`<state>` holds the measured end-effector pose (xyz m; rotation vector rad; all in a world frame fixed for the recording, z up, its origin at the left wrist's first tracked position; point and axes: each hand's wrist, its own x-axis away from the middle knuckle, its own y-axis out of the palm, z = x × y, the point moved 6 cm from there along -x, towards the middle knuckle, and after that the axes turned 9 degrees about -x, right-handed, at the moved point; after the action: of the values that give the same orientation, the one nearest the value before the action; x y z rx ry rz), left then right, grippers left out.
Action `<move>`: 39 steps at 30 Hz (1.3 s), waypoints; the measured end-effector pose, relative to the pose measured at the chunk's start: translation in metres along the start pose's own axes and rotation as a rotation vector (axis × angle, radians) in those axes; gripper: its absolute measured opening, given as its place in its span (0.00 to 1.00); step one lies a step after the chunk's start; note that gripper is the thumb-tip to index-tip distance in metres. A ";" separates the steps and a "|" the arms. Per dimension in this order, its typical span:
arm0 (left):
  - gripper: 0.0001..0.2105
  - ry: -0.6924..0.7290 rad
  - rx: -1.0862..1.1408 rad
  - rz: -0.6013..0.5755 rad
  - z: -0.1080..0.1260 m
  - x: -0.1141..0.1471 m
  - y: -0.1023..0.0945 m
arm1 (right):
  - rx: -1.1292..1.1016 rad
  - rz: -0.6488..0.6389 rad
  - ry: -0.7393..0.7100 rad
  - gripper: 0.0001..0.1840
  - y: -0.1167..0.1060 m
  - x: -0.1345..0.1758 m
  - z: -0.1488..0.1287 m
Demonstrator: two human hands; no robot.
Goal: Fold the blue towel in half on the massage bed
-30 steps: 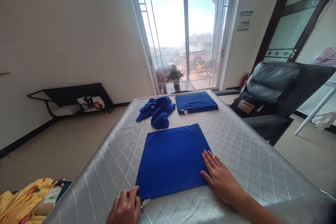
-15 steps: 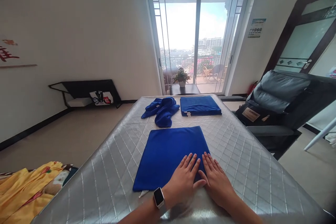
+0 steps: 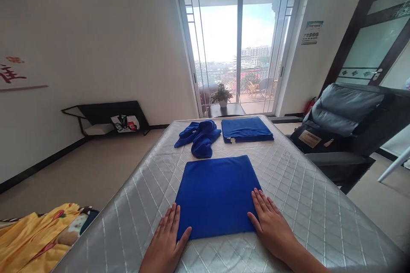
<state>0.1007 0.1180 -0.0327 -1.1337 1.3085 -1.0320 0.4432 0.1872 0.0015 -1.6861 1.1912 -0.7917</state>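
Note:
A blue cloth [image 3: 219, 196], folded into a flat rectangle, lies before me on the silver quilted tabletop [image 3: 297, 204]. My left hand [image 3: 167, 234] rests at its near left edge, fingers stretched out and thumb over the near corner. Along the right edge lies my right hand [image 3: 270, 219], open and flat, its thumb and fingertips touching the cloth. Farther back is a crumpled blue cloth [image 3: 202, 138]. To its right sits a stack of folded blue cloths [image 3: 247, 129] with a white tag on the near side.
A dark padded chair [image 3: 339, 111] with a black bag [image 3: 312, 136] stands close to the right edge. On the left is yellow patterned fabric [image 3: 35, 234]. Past the far end, a small table [image 3: 226, 110] holds a potted plant [image 3: 222, 95] in front of sliding glass doors.
My left hand has moved from the cloth's right part to its near left edge. My right hand stays by the right edge. The view has shifted slightly.

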 end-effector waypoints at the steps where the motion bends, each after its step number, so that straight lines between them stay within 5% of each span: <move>1: 0.37 0.003 0.011 0.010 -0.001 0.002 0.002 | 0.009 -0.010 0.003 0.39 -0.001 0.000 0.000; 5: 0.36 -0.003 0.056 0.054 0.002 -0.001 0.003 | 0.041 -0.069 0.006 0.39 -0.013 -0.006 -0.006; 11: 0.36 -0.019 0.085 0.015 0.001 -0.002 -0.007 | 0.050 0.005 -0.044 0.38 -0.050 -0.052 -0.030; 18: 0.30 -0.079 0.027 -0.011 -0.001 -0.003 -0.016 | -0.024 -0.072 0.071 0.42 -0.020 -0.082 -0.009; 21: 0.28 0.066 0.032 0.077 0.047 -0.027 -0.040 | -0.044 -0.065 0.040 0.42 -0.012 -0.081 -0.001; 26: 0.28 0.559 0.140 0.115 0.177 -0.085 -0.081 | 0.003 -0.052 0.006 0.38 -0.016 -0.081 0.003; 30: 0.30 0.614 0.184 0.089 0.229 -0.126 -0.074 | 0.065 -0.075 -0.025 0.34 -0.015 -0.081 0.004; 34: 0.31 0.555 0.159 0.041 0.225 -0.138 -0.047 | 0.051 -0.077 -0.007 0.34 -0.014 -0.081 0.003; 39: 0.32 0.433 0.079 0.002 0.174 -0.127 -0.030 | -0.021 -0.058 0.050 0.37 -0.017 -0.082 0.003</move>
<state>0.2732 0.2431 0.0089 -0.8758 1.5870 -1.3667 0.4249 0.2676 0.0162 -1.7338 1.1931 -0.8646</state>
